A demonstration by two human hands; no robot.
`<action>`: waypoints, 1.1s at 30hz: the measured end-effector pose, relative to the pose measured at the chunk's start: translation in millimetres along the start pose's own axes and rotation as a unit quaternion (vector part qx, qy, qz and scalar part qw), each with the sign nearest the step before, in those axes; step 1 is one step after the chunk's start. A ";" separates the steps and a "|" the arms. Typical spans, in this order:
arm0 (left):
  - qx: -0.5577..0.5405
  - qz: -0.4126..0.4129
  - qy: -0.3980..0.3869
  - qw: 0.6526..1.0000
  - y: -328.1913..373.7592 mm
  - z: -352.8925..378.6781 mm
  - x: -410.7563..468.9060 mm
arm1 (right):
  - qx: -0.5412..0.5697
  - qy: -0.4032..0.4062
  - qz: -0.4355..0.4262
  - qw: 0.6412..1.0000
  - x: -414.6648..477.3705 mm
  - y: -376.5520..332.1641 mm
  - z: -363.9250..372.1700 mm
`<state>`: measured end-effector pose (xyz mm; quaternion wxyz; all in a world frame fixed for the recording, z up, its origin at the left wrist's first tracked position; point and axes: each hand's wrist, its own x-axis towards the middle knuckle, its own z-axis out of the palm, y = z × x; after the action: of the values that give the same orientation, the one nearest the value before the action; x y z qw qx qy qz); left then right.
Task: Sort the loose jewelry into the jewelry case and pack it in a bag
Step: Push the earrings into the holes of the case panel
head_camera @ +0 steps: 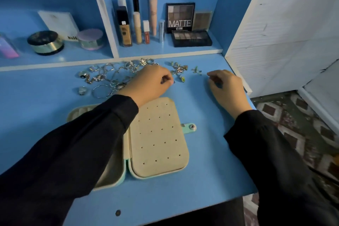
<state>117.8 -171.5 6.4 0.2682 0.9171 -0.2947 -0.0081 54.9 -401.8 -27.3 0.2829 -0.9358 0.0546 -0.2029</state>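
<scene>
An open mint jewelry case lies flat on the blue desk; its beige right panel has rows of small holes, and my left sleeve covers most of its left half. Loose silver jewelry, rings and chains, is scattered behind the case. A smaller cluster of earrings lies to the right of it. My left hand hovers over the pile with fingertips pinching a small piece, hard to make out. My right hand rests on the desk near the right edge, fingers curled, holding nothing that I can see.
A shelf behind the desk holds makeup bottles, eyeshadow palettes and round jars. The desk's right edge drops to a patterned floor. A white wall panel stands on the right.
</scene>
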 end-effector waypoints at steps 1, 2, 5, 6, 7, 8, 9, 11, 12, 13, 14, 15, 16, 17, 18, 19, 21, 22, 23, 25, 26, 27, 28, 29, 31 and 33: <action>0.002 0.003 0.006 1.000 -0.7 2.1 3.3 | -0.001 0.000 -0.007 1.000 4.5 1.9 1.7; 0.002 0.007 0.012 1.000 -1.2 3.7 5.8 | -0.001 0.002 -0.015 1.000 8.9 3.5 3.5; -0.008 0.015 0.027 0.999 -5.6 7.5 10.6 | 0.000 0.010 -0.044 0.999 20.6 5.9 9.1; -0.017 0.013 0.031 0.999 -7.5 9.0 11.7 | 0.002 0.010 -0.050 0.999 24.0 6.4 11.0; -0.026 0.012 0.034 0.999 -9.6 10.3 12.7 | 0.003 0.010 -0.054 0.998 27.0 6.8 12.9; -0.033 0.011 0.034 0.999 -11.4 11.6 14.0 | 0.004 0.010 -0.057 0.998 29.6 7.2 14.5; -0.036 0.013 0.031 0.999 -12.7 12.5 15.1 | 0.005 0.010 -0.060 0.998 31.9 7.8 15.6; -0.032 0.020 0.023 0.999 -14.2 13.5 16.5 | 0.010 0.007 -0.065 0.998 35.1 9.2 16.7; -0.030 0.025 0.022 0.999 -14.5 13.7 17.1 | 0.014 0.005 -0.068 0.998 36.0 9.9 17.0; -0.030 0.030 0.022 0.999 -14.4 13.9 17.4 | 0.016 0.005 -0.072 0.997 36.5 10.4 17.1; -0.028 0.034 0.021 0.999 -13.8 14.2 17.7 | 0.016 0.005 -0.073 0.997 36.8 10.6 17.3; -0.026 0.038 0.020 0.999 -13.0 14.6 17.8 | 0.016 0.005 -0.074 0.997 36.6 10.6 17.7; -0.024 0.040 0.018 0.999 -12.4 15.1 18.0 | 0.015 0.004 -0.075 0.997 36.1 10.4 18.1; -0.025 0.041 0.018 0.999 -12.2 15.2 18.1 | 0.015 0.002 -0.075 0.997 35.7 10.3 18.5; -0.027 0.042 0.018 0.999 -12.1 15.5 18.2 | 0.015 0.000 -0.075 0.997 35.5 10.3 18.9; -0.030 0.043 0.017 0.998 -12.4 15.4 18.2 | 0.015 -0.002 -0.073 0.997 35.3 10.2 19.2; -0.033 0.042 0.013 0.998 -13.5 15.6 17.7 | 0.015 -0.007 -0.066 0.998 35.5 9.7 19.3; -0.034 0.041 0.012 0.999 -14.0 15.8 17.7 | 0.018 -0.010 -0.061 0.998 35.8 9.2 19.2; -0.036 0.040 0.013 0.998 -14.4 16.0 17.7 | 0.024 -0.012 -0.054 0.998 36.2 8.7 18.8; -0.043 0.041 0.015 0.998 -14.0 15.7 17.7 | 0.032 -0.015 -0.039 0.999 37.0 7.6 18.4; -0.046 0.043 0.014 0.998 -13.4 15.3 17.6 | 0.033 -0.015 -0.034 0.999 37.5 7.0 18.2; -0.045 0.048 0.011 0.998 -12.8 14.7 17.6 | 0.034 -0.016 -0.030 0.999 37.9 6.5 18.3; -0.041 0.054 0.009 0.998 -12.1 14.4 17.6 | 0.034 -0.017 -0.029 0.999 38.2 6.2 18.6; -0.036 0.059 0.007 0.998 -11.7 14.0 17.5 | 0.032 -0.019 -0.030 0.999 38.0 5.8 19.1; -0.033 0.060 0.008 0.998 -10.7 13.4 16.8 | 0.025 -0.023 -0.038 0.999 37.2 5.5 20.3; -0.035 0.056 0.009 0.998 -10.5 13.4 16.4 | 0.022 -0.027 -0.040 0.999 36.4 6.1 21.1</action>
<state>134.7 -179.8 -7.9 0.3025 0.8894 -0.3428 0.0046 96.8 -404.1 -33.9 0.2969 -0.9359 0.0046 -0.1897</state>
